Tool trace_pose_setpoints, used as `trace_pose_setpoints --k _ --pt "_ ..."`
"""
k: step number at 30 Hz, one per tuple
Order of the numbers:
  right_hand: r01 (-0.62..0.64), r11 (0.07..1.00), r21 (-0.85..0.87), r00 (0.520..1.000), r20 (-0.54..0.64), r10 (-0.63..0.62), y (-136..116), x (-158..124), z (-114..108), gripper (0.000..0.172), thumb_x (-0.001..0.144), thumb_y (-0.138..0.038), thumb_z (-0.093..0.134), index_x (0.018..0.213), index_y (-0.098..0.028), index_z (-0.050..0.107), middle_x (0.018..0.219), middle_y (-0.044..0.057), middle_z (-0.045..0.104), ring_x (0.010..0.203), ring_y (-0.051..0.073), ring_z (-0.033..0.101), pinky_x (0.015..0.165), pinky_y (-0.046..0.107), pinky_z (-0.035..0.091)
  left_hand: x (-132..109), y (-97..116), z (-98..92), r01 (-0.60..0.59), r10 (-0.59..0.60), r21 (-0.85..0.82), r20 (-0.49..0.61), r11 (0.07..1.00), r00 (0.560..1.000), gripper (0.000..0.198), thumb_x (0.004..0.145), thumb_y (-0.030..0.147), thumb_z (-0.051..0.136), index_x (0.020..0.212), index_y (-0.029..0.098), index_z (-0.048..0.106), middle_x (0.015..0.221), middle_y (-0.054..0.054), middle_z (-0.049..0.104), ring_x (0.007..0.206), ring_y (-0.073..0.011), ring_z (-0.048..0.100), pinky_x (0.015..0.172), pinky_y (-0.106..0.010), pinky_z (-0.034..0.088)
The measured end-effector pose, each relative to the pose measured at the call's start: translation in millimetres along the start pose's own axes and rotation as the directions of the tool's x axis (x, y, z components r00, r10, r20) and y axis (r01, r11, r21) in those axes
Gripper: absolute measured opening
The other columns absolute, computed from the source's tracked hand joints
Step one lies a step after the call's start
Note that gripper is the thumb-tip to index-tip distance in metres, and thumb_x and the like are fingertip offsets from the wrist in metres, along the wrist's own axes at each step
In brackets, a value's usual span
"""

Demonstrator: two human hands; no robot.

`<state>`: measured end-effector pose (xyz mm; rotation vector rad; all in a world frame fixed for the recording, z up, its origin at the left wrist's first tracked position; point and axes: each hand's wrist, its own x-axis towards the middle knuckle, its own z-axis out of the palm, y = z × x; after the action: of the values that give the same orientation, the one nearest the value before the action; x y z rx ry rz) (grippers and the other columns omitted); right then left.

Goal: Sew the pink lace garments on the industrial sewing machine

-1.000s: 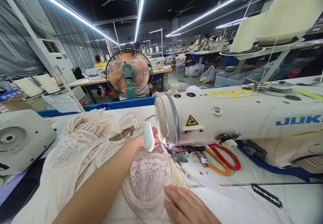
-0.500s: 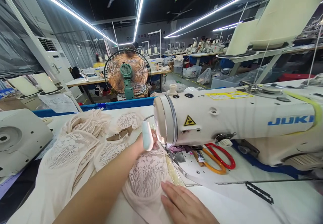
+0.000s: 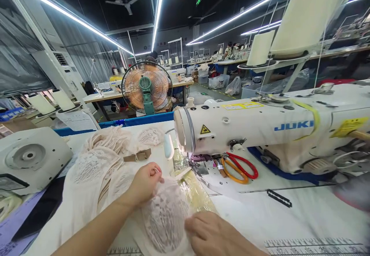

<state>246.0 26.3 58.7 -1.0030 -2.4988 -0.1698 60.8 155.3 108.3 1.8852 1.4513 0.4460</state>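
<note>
A pale pink lace bra point(image 3: 166, 217) lies on the table in front of the sewing machine point(image 3: 199, 129), its lace cup between my two hands. My left hand point(image 3: 147, 181) is closed in a pinch on the upper left edge of the cup, with a bit of white strap showing at the fingertips. My right hand point(image 3: 206, 231) is curled closed on the cup's lower right edge. A shiny yellowish sheet point(image 3: 195, 190) lies beside the bra, running up toward the needle area. The needle is hidden behind the small lamp point(image 3: 168, 147) and the machine head.
More lace bras point(image 3: 92, 163) are piled at the left. Scissors with red and orange handles point(image 3: 235, 171) lie under the machine arm. A black blade-shaped piece point(image 3: 279, 198) rests on the tabletop. A brown strip point(image 3: 137, 156) lies behind my left hand. Beyond stands a fan point(image 3: 147, 86).
The bra has come away from the needle area toward me. My left hand has moved back and left with it; my right hand has gone from lying flat to curled on the edge.
</note>
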Motion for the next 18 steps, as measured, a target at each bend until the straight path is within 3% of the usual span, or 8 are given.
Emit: trace_pose_setpoints --k 2,5,9,11,13,15,17,18 --pt "0.009 0.998 0.057 0.998 -0.066 -0.005 -6 -12 1 0.015 0.071 -0.006 0.053 0.066 -0.019 0.050 0.081 -0.001 0.064 0.069 0.013 0.056 0.068 0.027 0.046 -16 -2 10.3 0.006 -0.006 -0.001 0.020 1.000 1.000 0.009 0.086 0.022 0.038 0.084 0.021 0.047 0.072 0.004 0.064 0.031 -0.0073 0.042 0.033 -0.020 0.033" --pt "-0.073 0.992 0.102 0.986 -0.141 0.087 -10 -21 -10 0.017 0.078 -0.005 0.046 0.075 -0.019 0.055 0.092 -0.001 0.067 0.081 0.013 0.059 0.084 0.028 0.044 -15 -3 16.9 -0.007 0.008 0.051 -0.019 0.999 1.000 0.011 0.083 0.019 0.036 0.080 0.021 0.046 0.068 0.003 0.063 0.039 -0.0100 0.048 0.040 -0.021 0.037" --pt "-0.236 0.971 0.044 0.972 -0.005 0.236 -2 -35 -48 0.016 0.081 -0.018 0.051 0.094 -0.020 0.060 0.105 0.004 0.066 0.096 0.016 0.059 0.092 0.030 0.042 -2 -3 10.1 -0.071 0.090 0.200 -0.087 0.977 0.992 0.013 0.080 0.021 0.039 0.089 0.019 0.049 0.065 0.001 0.060 0.058 -0.0169 0.057 0.058 -0.026 0.041" --pt "-0.426 0.903 -0.058 0.902 0.048 0.429 15 -50 -68 0.018 0.081 -0.018 0.051 0.095 -0.020 0.061 0.098 0.004 0.067 0.091 0.017 0.060 0.085 0.029 0.046 1 -6 5.5 -0.107 0.132 0.261 -0.084 0.960 0.988 0.029 0.080 0.024 0.040 0.107 0.017 0.047 0.070 -0.002 0.061 0.065 -0.0207 0.058 0.063 -0.031 0.042" --pt "-0.617 0.760 -0.205 0.768 0.051 0.638 37 -71 -84 0.016 0.081 -0.015 0.050 0.087 -0.020 0.063 0.088 0.005 0.067 0.084 0.019 0.062 0.076 0.030 0.049 2 -11 2.9 -0.182 0.223 0.346 -0.084 0.920 0.971 0.040 0.080 0.026 0.037 0.119 0.016 0.045 0.089 -0.008 0.063 0.073 -0.0233 0.060 0.067 -0.035 0.044" --pt "-0.723 0.622 -0.301 0.648 0.018 0.761 61 -92 -95 0.017 0.081 -0.011 0.048 0.081 -0.017 0.064 0.081 0.008 0.066 0.078 0.022 0.063 0.071 0.032 0.049 1 -18 3.6 -0.343 0.489 0.585 -0.106 0.735 0.866 0.038 0.083 0.027 0.032 0.112 0.019 0.056 0.112 -0.013 0.059 0.089 -0.0273 0.060 0.074 -0.041 0.045" --pt "-0.777 0.528 -0.344 0.563 -0.003 0.826 79 -108 -99 0.021 0.082 -0.009 0.044 0.079 -0.016 0.064 0.079 0.009 0.065 0.076 0.022 0.063 0.069 0.032 0.047 -2 -25 7.7 -0.482 0.728 0.743 -0.010 0.464 0.685 0.035 0.084 0.026 0.034 0.101 0.021 0.064 0.122 -0.010 0.057 0.105 -0.0287 0.055 0.087 -0.045 0.042" --pt "-0.793 0.501 -0.347 0.535 -0.001 0.845 85 -113 -99 0.022 0.083 -0.008 0.043 0.080 -0.016 0.064 0.080 0.009 0.065 0.077 0.022 0.063 0.069 0.030 0.047 -4 -27 10.4 -0.530 0.792 0.774 0.060 0.347 0.607 0.033 0.084 0.025 0.037 0.099 0.022 0.066 0.123 -0.008 0.057 0.111 -0.0285 0.052 0.094 -0.046 0.038"
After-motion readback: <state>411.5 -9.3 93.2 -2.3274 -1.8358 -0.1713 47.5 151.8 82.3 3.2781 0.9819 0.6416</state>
